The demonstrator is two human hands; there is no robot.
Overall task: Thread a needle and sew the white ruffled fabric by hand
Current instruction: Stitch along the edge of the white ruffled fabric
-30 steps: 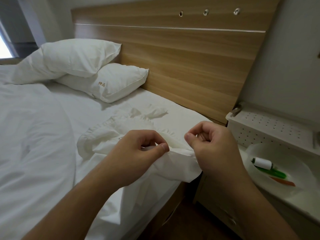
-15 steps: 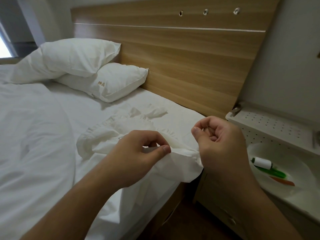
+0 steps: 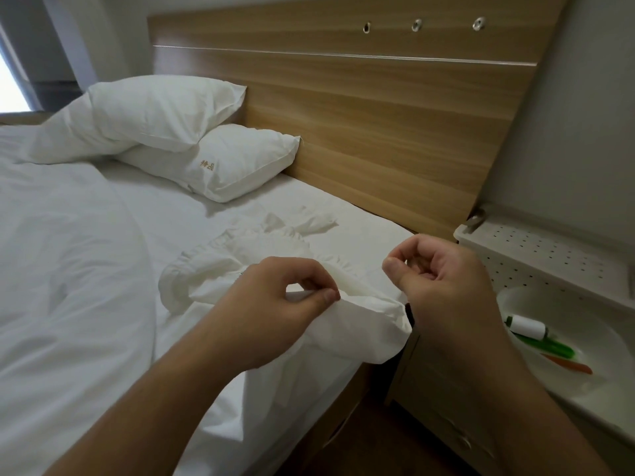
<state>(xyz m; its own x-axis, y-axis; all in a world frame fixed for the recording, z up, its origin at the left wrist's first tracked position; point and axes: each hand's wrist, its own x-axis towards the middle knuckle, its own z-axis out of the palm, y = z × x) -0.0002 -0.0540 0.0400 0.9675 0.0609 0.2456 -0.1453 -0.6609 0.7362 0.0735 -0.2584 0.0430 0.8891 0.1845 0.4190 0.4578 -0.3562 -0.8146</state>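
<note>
Needle and thread too small to tell between hands point(image 3: 371, 290).

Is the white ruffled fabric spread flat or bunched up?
Bunched up: the ruffled fabric lies crumpled on the bed, one edge pinched by the left hand.

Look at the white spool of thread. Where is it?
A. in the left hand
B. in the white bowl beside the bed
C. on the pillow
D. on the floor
B: the white spool of thread lies in the white bowl on the stand to the right of the bed, next to a green tool; neither hand touches it.
</note>
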